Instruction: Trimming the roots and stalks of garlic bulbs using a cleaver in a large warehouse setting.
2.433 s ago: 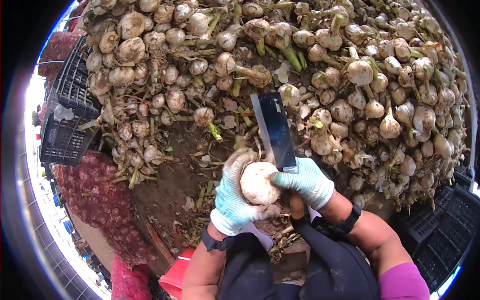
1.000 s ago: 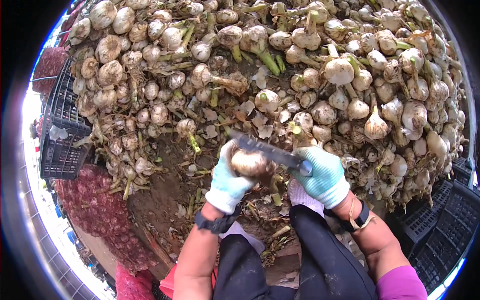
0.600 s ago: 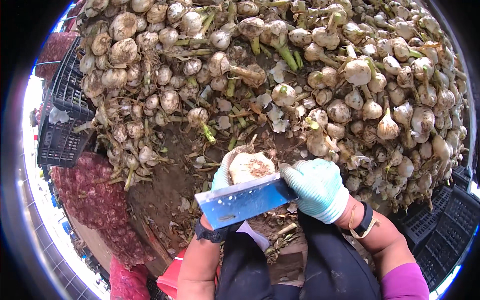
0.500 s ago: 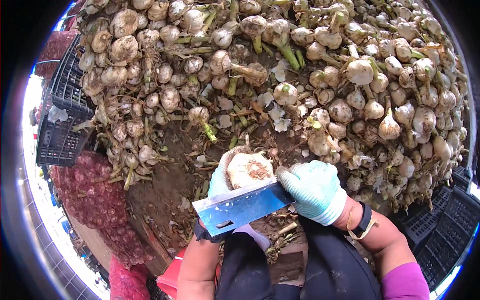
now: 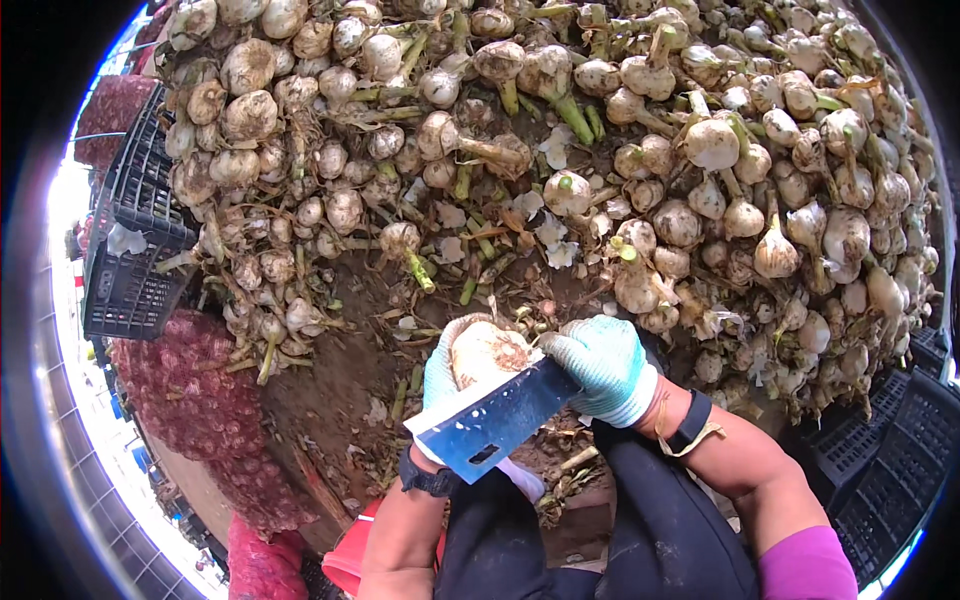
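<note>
A large, pale garlic bulb (image 5: 488,354) rests in my left hand (image 5: 440,370), its brown root end facing up and to the right. That hand wears a light glove, and its fingers curl round the bulb's left side; the cleaver hides part of it. In my right hand (image 5: 605,368), also gloved, is a broad cleaver (image 5: 505,420) with a slot near its far lower corner. The blade slants down to the left in front of the bulb, its upper edge close to or against the root end. Whether it cuts in cannot be seen.
A heap of garlic with stems (image 5: 710,145) spreads across the far side. Black plastic crates (image 5: 140,195) stand at left, with more crates (image 5: 890,440) at lower right. Red mesh sacks (image 5: 185,390) lie at left. A red basin (image 5: 350,550) sits beside my left forearm; peelings litter the ground.
The cleaver has tilted more steeply, its free end moving down and right. The bulb has turned slightly, bringing its root end toward the right. Both hands have shifted a little.
</note>
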A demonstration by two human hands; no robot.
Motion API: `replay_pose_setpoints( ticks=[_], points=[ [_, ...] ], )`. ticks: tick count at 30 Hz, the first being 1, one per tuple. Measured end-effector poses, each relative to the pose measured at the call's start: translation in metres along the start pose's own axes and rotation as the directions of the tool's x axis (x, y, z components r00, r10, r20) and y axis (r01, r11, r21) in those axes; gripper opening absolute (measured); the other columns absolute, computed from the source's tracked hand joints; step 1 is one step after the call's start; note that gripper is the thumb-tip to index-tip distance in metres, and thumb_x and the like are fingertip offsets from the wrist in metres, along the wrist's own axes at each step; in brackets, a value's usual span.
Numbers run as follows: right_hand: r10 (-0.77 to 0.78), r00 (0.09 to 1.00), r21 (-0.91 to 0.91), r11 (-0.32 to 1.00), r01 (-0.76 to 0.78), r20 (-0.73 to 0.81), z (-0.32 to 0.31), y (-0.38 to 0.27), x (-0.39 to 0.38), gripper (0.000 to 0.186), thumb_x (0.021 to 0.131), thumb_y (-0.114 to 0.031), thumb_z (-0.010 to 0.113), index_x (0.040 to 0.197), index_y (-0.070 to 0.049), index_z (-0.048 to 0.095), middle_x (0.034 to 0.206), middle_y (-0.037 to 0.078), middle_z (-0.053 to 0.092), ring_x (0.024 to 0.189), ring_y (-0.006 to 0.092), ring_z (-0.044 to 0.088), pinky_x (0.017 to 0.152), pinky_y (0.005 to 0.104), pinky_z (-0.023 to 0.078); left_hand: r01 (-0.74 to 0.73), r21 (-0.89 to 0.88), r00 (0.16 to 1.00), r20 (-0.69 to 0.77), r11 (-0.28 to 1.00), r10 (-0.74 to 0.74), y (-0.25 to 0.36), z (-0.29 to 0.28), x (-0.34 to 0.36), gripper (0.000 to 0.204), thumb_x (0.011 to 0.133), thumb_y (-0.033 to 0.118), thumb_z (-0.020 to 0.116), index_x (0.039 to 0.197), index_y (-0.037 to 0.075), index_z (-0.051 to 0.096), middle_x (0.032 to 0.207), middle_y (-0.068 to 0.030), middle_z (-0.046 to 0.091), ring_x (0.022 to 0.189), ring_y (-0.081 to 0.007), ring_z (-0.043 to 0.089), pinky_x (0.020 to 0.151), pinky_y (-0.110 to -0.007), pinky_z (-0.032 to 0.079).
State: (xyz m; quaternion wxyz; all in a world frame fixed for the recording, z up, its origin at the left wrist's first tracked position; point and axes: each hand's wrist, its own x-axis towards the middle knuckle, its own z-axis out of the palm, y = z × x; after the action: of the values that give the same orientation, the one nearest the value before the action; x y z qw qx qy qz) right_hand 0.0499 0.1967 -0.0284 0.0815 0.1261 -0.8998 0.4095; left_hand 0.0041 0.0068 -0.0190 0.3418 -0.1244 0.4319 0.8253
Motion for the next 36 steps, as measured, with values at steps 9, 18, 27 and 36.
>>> replay_pose_setpoints(
  ticks=[9,18,27,36],
  points=[
    [0.176,0.968,-0.092,0.977,-0.194,-0.181,-0.002,0.032,-0.011,0.029,0.060,-0.002,0.063,0.088,-0.005,0.059,0.067,0.012,0.056,0.059,0.0324,0.056,0.055,0.0380,0.046,0.086,0.036,0.953,0.287,0.996,-0.093,0.011,0.023,-0.030,0.053,0.082,0.029,0.060,0.124,0.003,0.041,0.112,-0.0118,0.053,0.098,-0.0218,0.057,0.084,-0.038,0.050],
    [0.636,0.459,0.699,-0.184,-0.691,0.621,-0.019,-0.016,0.002,0.033,0.076,-0.029,0.071,0.092,-0.001,0.063,0.077,0.004,0.064,0.063,0.0108,0.058,0.059,0.0243,0.048,-0.375,0.586,0.927,0.224,0.718,0.302,0.002,0.010,-0.008,0.092,0.058,0.025,0.084,0.129,0.001,0.031,0.114,-0.0132,0.053,0.104,-0.0221,0.053,0.093,-0.035,0.042],
    [0.431,0.728,0.530,0.501,-0.684,0.533,-0.039,-0.022,0.030,0.046,0.066,-0.027,0.079,0.105,-0.008,0.063,0.087,0.004,0.067,0.072,0.0100,0.059,0.066,0.0264,0.048,0.118,-0.110,0.993,-0.006,0.987,-0.119,0.015,-0.014,-0.008,0.066,0.074,0.030,0.071,0.123,-0.004,0.042,0.104,-0.0109,0.058,0.093,-0.0210,0.059,0.086,-0.034,0.047],
    [0.291,0.954,0.004,0.956,-0.292,0.068,-0.009,-0.002,0.016,0.025,0.066,-0.013,0.070,0.090,-0.008,0.062,0.070,0.012,0.058,0.066,0.0320,0.060,0.056,0.0374,0.048,-0.136,0.782,0.988,0.058,0.608,0.146,0.029,-0.007,-0.014,0.037,0.068,0.001,0.059,0.105,-0.003,0.058,0.100,-0.0104,0.063,0.092,-0.0162,0.059,0.081,-0.030,0.047]
  ],
)
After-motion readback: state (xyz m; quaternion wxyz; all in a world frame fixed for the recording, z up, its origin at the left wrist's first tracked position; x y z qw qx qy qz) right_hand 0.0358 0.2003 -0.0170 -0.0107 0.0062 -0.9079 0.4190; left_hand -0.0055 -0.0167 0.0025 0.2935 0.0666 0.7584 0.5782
